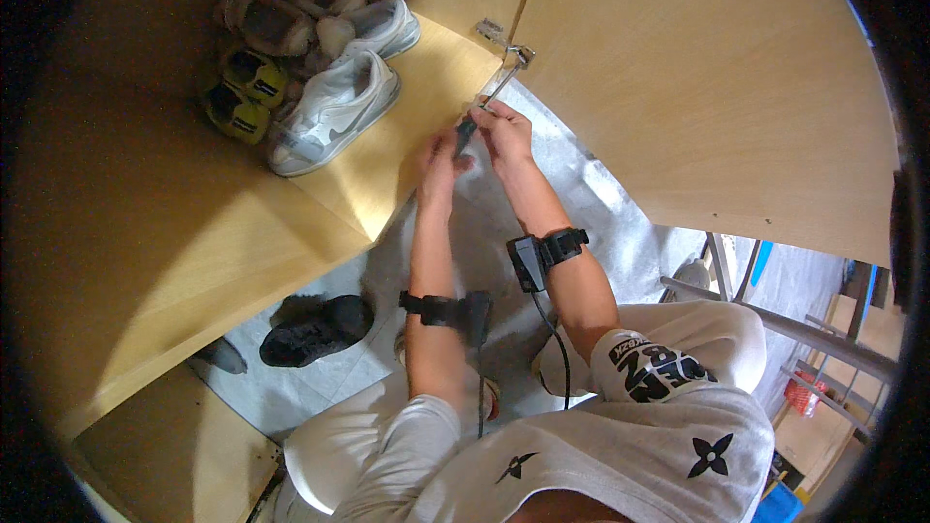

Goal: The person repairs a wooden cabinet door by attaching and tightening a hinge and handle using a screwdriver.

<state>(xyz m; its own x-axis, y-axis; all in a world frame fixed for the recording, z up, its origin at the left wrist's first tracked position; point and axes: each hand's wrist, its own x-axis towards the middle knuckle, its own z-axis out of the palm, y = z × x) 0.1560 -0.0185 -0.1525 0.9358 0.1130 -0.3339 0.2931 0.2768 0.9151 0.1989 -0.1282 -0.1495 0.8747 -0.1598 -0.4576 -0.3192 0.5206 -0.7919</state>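
A screwdriver with a dark handle [466, 133] slants up toward the metal hinge [524, 55] that joins the wooden cabinet to its door. My right hand [506, 133] is closed, pinching it where the handle meets the shaft [501, 86]. Around the lower end of the handle is my left hand [442, 161], slightly blurred, its fingers curled on it. The shaft's tip meets the hinge area; the exact screw is too small to make out. Another hinge part [489, 30] shows on the cabinet side.
The open door [717, 87] stands on the right. White sneakers [339, 111], yellow-black shoes [242, 97] and other worn shoes fill the cabinet shelf [441, 68]. A black shoe [317, 331] lies on the grey floor [339, 383]. Metal rails [823, 329] are at the right.
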